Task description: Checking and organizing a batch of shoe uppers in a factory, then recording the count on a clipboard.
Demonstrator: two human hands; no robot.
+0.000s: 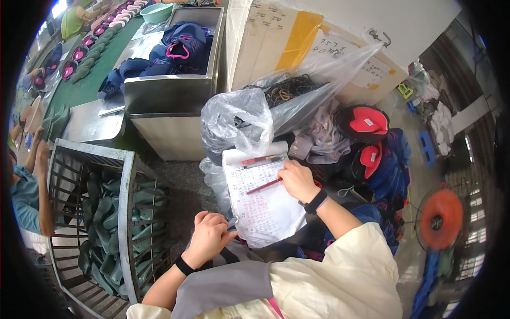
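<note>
My right hand (299, 181) rests over the upper right of a handwritten paper pad (270, 221), fingers closed on one end of a red pen (264, 186). The pen slants down to the left across the writing. Two more slim items lie along the pad's top: a red pen (256, 159) and a dark, clear-ended pen (271, 161). Beside the pad's lower left edge is my left hand (209, 237), its fingers loosely bent and the thumb apart, with nothing visible in it. Both wrists wear dark bands.
A slatted crate (129, 207) of dark green shoe lasts stands left. Behind it, a metal bin (170, 93) holds navy shoes. Plastic bags (239, 117), shoe parts (366, 125) and a large carton (265, 42) surround the pad. An orange fan (442, 219) stands right; a co-worker's arm (43, 186) shows far left.
</note>
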